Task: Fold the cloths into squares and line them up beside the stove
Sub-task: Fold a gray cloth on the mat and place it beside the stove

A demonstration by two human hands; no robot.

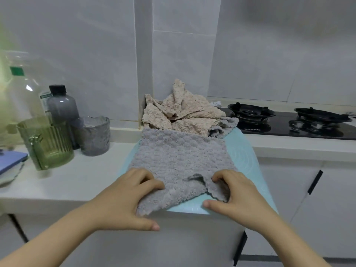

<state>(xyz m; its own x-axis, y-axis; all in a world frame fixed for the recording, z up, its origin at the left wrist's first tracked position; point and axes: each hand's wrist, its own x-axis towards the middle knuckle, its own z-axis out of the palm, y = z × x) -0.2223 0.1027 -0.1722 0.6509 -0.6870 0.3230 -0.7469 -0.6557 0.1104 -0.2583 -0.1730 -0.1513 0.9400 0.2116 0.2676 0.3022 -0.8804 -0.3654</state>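
Head view, left hand [126,197] and right hand [235,191] both pinching grey cloth's [179,158] near edge

Cups [93,135], bottles [62,108] crowd left; cloth heap [183,110] blocks rear

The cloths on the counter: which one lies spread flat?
The grey fleecy cloth on the light blue mat, its near edge gripped by the left hand and the right hand. The beige fleecy cloth behind it is a crumpled heap.

left hand [131,197] grips grey cloth [179,157] | right hand [235,193] pinches its near corner
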